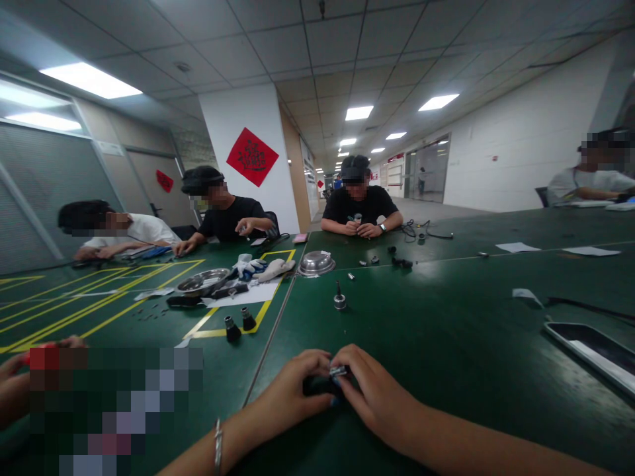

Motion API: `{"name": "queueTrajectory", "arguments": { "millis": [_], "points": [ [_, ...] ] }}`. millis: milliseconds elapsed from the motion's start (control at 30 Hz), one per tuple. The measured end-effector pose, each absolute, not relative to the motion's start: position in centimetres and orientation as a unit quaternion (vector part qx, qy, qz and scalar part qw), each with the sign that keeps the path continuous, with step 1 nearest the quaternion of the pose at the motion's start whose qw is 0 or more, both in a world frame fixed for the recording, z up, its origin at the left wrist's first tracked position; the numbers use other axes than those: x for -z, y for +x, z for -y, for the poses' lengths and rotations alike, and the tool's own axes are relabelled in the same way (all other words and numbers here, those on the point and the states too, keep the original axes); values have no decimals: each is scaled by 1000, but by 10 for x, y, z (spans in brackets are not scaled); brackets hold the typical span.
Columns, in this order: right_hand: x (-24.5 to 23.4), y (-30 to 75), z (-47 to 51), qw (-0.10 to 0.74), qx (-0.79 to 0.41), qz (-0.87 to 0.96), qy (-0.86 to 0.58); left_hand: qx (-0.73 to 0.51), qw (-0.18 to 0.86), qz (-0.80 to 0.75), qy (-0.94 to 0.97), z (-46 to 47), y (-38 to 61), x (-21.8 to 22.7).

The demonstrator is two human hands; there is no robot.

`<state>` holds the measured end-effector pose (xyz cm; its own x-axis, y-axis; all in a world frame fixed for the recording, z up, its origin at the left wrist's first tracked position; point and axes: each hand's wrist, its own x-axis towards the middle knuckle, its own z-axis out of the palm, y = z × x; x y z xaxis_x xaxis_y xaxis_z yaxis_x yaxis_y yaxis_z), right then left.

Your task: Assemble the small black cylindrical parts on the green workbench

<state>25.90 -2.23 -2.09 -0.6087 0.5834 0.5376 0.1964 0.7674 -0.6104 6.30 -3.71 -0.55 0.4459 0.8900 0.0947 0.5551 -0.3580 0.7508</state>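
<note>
My left hand [290,390] and my right hand [374,390] meet at the near edge of the green table [446,330]. Both are curled round a small black part [317,385] with a silver metal end [338,371] showing between the fingertips. My right fingers pinch the silver end while my left fingers wrap the black body. A bracelet [217,444] sits on my left wrist. Farther out on the table a small silver fitting [340,301] stands upright, and two small black cylinders [238,325] stand to its left.
A metal bowl [316,263], a metal tray [203,281], gloves [260,268] and white paper [243,294] lie mid-table. A long dark tray [590,347] is at right. Three people sit across the table, another at far right. Someone's hand [14,390] is at left.
</note>
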Motion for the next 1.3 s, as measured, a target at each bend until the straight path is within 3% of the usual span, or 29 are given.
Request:
{"name": "queueTrajectory", "arguments": {
  "millis": [467,1100,1300],
  "points": [
    [17,260,25,300,-145,919,-211,-228,315,-452,803,40,63,8],
    [12,261,29,256,-67,951,-161,-220,297,-414,832,40,65,4],
    [15,260,25,255,-142,933,-211,-234,298,-452,807,40,62,10]
  ]
}}
